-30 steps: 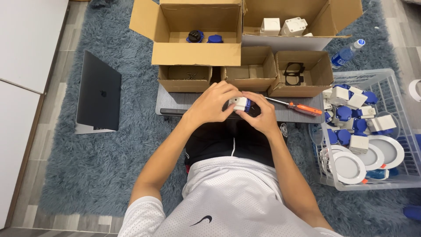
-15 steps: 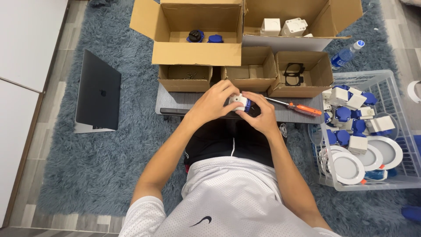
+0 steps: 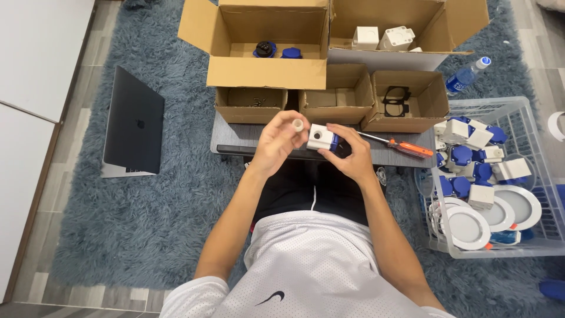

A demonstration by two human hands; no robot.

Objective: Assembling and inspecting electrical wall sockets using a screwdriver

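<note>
1. The left hand (image 3: 276, 144) pinches a small white ring (image 3: 298, 125) in its fingertips, raised just left of the socket.
2. The right hand (image 3: 348, 154) grips a white-and-blue socket (image 3: 322, 139) above the grey board (image 3: 235, 138); its fingers cover most of the blue part.
3. An orange screwdriver (image 3: 406, 146) lies on the board to the right, near the hand.
4. The wire basket (image 3: 518, 112) of similar sockets is cut off at the right edge.
5. The contents of the small boxes (image 3: 335, 97) behind are hard to make out.

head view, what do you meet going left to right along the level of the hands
Closed dark laptop → left hand pinching a small white ring → white and blue socket part held by the right hand → orange-handled screwdriver → white wire basket of white and blue parts.
</note>
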